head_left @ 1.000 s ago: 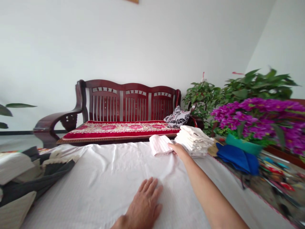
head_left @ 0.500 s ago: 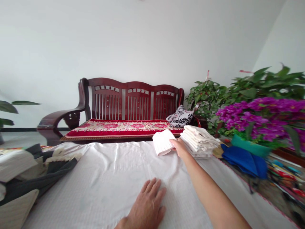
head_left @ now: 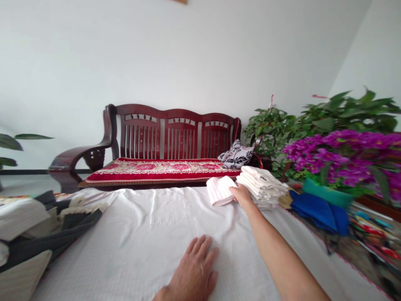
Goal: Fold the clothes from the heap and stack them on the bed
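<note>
While in right hand (head_left: 242, 195), striped cloth (head_left: 220, 190)

White cloth (head_left: 220, 191), seemingly pink-striped; cream cloth stack (head_left: 261, 184); white sheet (head_left: 125, 242); purple flowers (head_left: 338, 152)

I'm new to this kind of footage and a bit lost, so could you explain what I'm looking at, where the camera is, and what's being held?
There's no machine here, just a person's two bare hands. Every picture comes from one camera worn on that person's head, looking forward and down.

The surface is covered by a rumpled white fabric sheet. The left hand lies palm down on it. The right hand holds the right edge of a folded white cloth with thin reddish stripes.

Just right of that is a stack of folded off-white cloths. At the far left is a jumbled heap of dark grey and off-white fabric. Behind stands a dark red wooden bench.
</note>
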`<state>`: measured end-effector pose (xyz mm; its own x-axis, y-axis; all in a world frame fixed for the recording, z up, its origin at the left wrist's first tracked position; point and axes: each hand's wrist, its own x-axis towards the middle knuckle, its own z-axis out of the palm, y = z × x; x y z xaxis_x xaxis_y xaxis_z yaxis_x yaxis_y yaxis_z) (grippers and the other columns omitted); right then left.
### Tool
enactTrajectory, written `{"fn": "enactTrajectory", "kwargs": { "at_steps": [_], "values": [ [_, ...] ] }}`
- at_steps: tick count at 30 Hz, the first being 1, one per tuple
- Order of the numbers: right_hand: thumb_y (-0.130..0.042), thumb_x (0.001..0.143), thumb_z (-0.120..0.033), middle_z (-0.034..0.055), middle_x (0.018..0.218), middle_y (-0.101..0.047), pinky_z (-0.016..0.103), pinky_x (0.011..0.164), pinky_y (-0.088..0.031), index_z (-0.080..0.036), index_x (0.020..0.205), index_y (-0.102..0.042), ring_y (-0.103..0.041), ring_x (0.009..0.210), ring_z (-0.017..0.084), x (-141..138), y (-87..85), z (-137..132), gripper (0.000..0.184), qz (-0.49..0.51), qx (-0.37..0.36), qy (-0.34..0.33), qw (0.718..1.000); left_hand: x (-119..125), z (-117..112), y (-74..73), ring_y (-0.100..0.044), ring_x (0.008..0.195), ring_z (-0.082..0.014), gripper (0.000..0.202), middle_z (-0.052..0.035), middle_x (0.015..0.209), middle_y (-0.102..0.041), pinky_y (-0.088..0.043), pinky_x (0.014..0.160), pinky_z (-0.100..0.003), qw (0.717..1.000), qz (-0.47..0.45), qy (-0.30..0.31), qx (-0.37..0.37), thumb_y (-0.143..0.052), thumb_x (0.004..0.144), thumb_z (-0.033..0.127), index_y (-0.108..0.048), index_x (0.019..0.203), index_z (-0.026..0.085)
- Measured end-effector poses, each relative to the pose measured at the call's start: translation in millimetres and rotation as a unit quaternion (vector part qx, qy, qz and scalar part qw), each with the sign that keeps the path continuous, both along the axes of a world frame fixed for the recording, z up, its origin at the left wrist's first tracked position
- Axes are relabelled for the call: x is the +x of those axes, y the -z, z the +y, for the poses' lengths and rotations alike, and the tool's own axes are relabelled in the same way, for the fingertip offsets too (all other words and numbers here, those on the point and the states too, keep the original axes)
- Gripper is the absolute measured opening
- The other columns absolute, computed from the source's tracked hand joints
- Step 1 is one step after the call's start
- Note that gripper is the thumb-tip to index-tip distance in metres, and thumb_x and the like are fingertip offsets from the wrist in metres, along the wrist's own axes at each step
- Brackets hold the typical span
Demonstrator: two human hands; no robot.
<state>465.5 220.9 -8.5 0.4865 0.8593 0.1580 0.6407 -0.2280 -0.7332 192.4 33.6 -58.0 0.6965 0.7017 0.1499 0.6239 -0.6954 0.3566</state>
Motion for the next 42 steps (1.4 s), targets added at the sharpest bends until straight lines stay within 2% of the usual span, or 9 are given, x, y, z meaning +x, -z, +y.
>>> {"fn": "enactTrajectory", "kwargs": {
  "at_steps": [5, 9, 12, 15, 19, 30, 35, 38, 42],
  "values": [
    [-0.055, 0.084, -0.016, 0.0235, 0.124, -0.063, 0.044, 0.097, -0.045, -0.011, 0.121, -0.062, -0.058, 0.119, 0.035, -16, -6.9, -15, 0.039, -0.178, 0.018, 0.003, 0.984, 0, 1, 2.2, -0.031, 0.150, -0.0307, 0.051, -0.0091, 0.160, -0.040, -0.025, 0.125, -0.050, 1.000, 0.004, 0.000, 0.001, -0.051, 0.097, 0.038, -0.050, 0.146, 0.025],
    [-0.047, 0.091, -0.018, 0.0185, 0.142, -0.054, 0.042, 0.113, -0.031, -0.016, 0.137, -0.054, -0.044, 0.135, 0.031, -32, 1.1, -17, 0.047, -0.289, 0.057, -0.079, 0.952, 1, 1, 0.7, -0.032, 0.150, -0.0308, 0.051, -0.0090, 0.160, -0.040, -0.025, 0.125, -0.050, 1.000, 0.006, -0.003, -0.003, -0.052, 0.096, 0.036, -0.052, 0.146, 0.025],
    [-0.046, 0.096, -0.028, 0.0161, 0.154, -0.045, 0.043, 0.118, -0.024, -0.015, 0.147, -0.046, -0.035, 0.144, 0.030, -31, 15.0, -8, 0.052, -0.367, 0.029, -0.112, 0.923, 2, 1, -1.2, -0.032, 0.150, -0.0308, 0.051, -0.0088, 0.160, -0.040, -0.025, 0.125, -0.050, 1.000, 0.010, -0.005, -0.010, -0.052, 0.096, 0.036, -0.052, 0.146, 0.024],
    [-0.043, 0.099, -0.035, 0.0204, 0.154, -0.045, 0.044, 0.118, -0.025, -0.008, 0.146, -0.048, -0.037, 0.143, 0.032, -22, 30.4, 2, 0.054, -0.407, -0.025, -0.096, 0.908, 2, 2, -0.2, -0.033, 0.150, -0.0312, 0.052, -0.0084, 0.160, -0.040, -0.026, 0.125, -0.050, 1.000, 0.012, -0.006, -0.013, -0.053, 0.095, 0.035, -0.052, 0.146, 0.025],
    [-0.040, 0.101, -0.038, 0.0188, 0.153, -0.048, 0.039, 0.119, -0.023, -0.009, 0.145, -0.050, -0.039, 0.143, 0.028, -12, 42.6, 7, 0.053, -0.413, -0.030, -0.107, 0.904, 2, 3, 3.3, -0.032, 0.150, -0.0332, 0.054, -0.0101, 0.161, -0.039, -0.025, 0.125, -0.053, 1.000, 0.012, -0.001, -0.021, -0.054, 0.094, 0.035, -0.051, 0.147, 0.024],
    [-0.036, 0.103, -0.036, 0.0145, 0.158, -0.042, 0.049, 0.121, -0.020, -0.015, 0.149, -0.046, -0.031, 0.149, 0.029, -30, 37.5, -11, 0.052, -0.416, -0.021, -0.125, 0.901, 3, 2, 0.9, -0.034, 0.149, -0.0288, 0.050, -0.0075, 0.158, -0.044, -0.025, 0.126, -0.048, 1.000, -0.010, -0.007, -0.004, -0.052, 0.094, 0.029, -0.053, 0.144, 0.025],
    [-0.036, 0.102, -0.039, 0.0059, 0.163, -0.035, 0.045, 0.123, -0.019, -0.024, 0.154, -0.041, -0.027, 0.151, 0.024, -43, 48.7, -34, 0.054, -0.403, -0.031, -0.196, 0.893, 3, 4, 2.9, -0.036, 0.148, -0.0265, 0.049, -0.0076, 0.157, -0.045, -0.025, 0.125, -0.046, 1.000, -0.022, -0.018, 0.003, -0.049, 0.096, 0.031, -0.051, 0.145, 0.024],
    [-0.041, 0.100, -0.037, 0.0069, 0.162, -0.038, 0.046, 0.123, -0.018, -0.024, 0.152, -0.044, -0.030, 0.150, 0.025, -40, 48.7, -43, 0.055, -0.409, -0.050, -0.198, 0.889, -8, -2, 2.3, -0.033, 0.149, -0.0285, 0.052, -0.0104, 0.160, -0.041, -0.023, 0.125, -0.050, 0.999, -0.012, -0.051, 0.001, -0.049, 0.098, 0.037, -0.050, 0.147, 0.023],
    [-0.040, 0.096, -0.037, 0.0160, 0.156, -0.045, 0.054, 0.118, -0.028, -0.017, 0.145, -0.054, -0.037, 0.146, 0.032, -43, 43.7, -54, 0.055, -0.412, -0.035, -0.176, 0.894, -47, -24, -3.3, -0.029, 0.151, -0.0302, 0.055, -0.0108, 0.163, -0.035, -0.021, 0.124, -0.053, 0.995, -0.009, -0.102, -0.001, -0.047, 0.099, 0.047, -0.047, 0.149, 0.025]
  ]
}}
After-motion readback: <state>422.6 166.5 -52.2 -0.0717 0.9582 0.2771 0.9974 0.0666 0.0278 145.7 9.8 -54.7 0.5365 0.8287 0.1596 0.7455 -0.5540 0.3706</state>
